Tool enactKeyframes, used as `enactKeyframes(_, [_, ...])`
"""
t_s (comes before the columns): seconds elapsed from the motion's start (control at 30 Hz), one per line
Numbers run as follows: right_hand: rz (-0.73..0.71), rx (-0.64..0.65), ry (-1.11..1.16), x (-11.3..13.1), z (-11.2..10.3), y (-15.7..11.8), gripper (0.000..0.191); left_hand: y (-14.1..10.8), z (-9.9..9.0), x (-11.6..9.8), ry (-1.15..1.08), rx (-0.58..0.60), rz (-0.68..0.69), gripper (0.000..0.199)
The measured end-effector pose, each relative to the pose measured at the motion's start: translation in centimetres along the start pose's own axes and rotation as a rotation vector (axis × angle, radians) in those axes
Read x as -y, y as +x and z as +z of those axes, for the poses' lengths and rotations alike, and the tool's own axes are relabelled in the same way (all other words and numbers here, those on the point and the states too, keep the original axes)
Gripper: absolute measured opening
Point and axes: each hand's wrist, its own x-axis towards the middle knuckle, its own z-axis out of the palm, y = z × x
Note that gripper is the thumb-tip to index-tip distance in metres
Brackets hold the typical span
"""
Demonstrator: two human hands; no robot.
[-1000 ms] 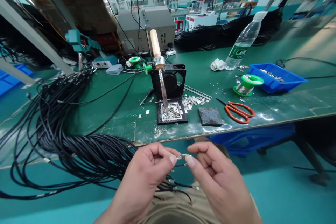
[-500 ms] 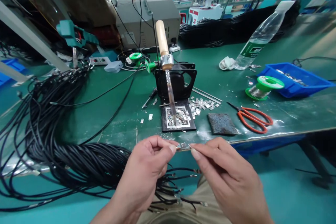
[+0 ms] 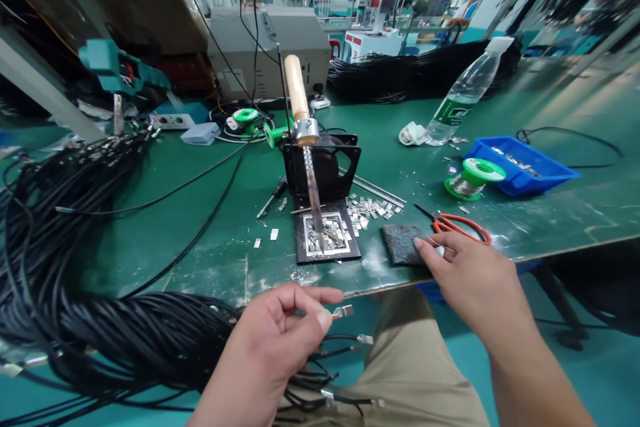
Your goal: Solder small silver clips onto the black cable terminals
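Note:
Between thumb and fingers, my left hand [image 3: 285, 333] pinches a cable end with thin wires and a small metal connector [image 3: 345, 311]. My right hand [image 3: 470, 273] is at the front edge of the bench, its fingertips closed over the right side of a dark square pad [image 3: 401, 244]; what they hold, if anything, is too small to name. Just behind that hand lie orange-handled scissors [image 3: 463, 227]. A soldering iron [image 3: 300, 103] with a wooden handle stands tip down over a black tray [image 3: 303, 250] of small metal pieces.
A bundle of black cables [image 3: 150, 330] covers the left front. Behind the tray stands a black fan [image 3: 350, 170]. At the right are a solder spool [image 3: 475, 177], a blue bin [image 3: 545, 180] and a plastic bottle [image 3: 463, 97]. Loose metal pieces [image 3: 370, 208] lie beside the tray.
My right hand has left the connector and moved right to the dark pad. My left hand still holds the cable end. The view has shifted, and the bench objects appear further left.

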Motion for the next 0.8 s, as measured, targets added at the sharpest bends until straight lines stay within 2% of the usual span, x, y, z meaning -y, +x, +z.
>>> enactKeyframes(0.1, [-0.016,0.006,0.108,1.0,-0.6,-2.2,0.039,-0.1,-0.1,0.3,0.017,-0.026,0.025,0.034])
enactKeyframes(0.17, [0.001,-0.015,0.311,2.2,-0.7,-4.1,0.038,-0.2,-0.3,0.5,0.015,-0.051,0.051,0.032])
enactKeyframes(0.3, [-0.107,0.198,0.483,4.9,1.1,-6.9,0.037,-0.2,-0.8,0.5,-0.012,-0.108,0.105,0.032])
enactKeyframes(0.37, [-0.156,0.237,0.497,6.0,2.4,-7.1,0.040,-0.2,-0.9,0.3,-0.028,-0.130,0.112,0.033])
enactKeyframes(0.47, [-0.188,0.217,0.503,7.2,3.4,-6.8,0.038,-0.5,-1.1,-0.1,-0.062,-0.159,0.114,0.033])
enactKeyframes(0.63, [-0.226,0.153,0.488,8.3,2.9,-6.7,0.033,-1.3,-1.2,-0.5,-0.065,-0.187,0.145,0.031])
enactKeyframes(0.8, [-0.235,0.123,0.457,7.8,2.4,-7.8,0.033,-2.1,-1.1,0.2,0.029,-0.190,0.227,0.029])
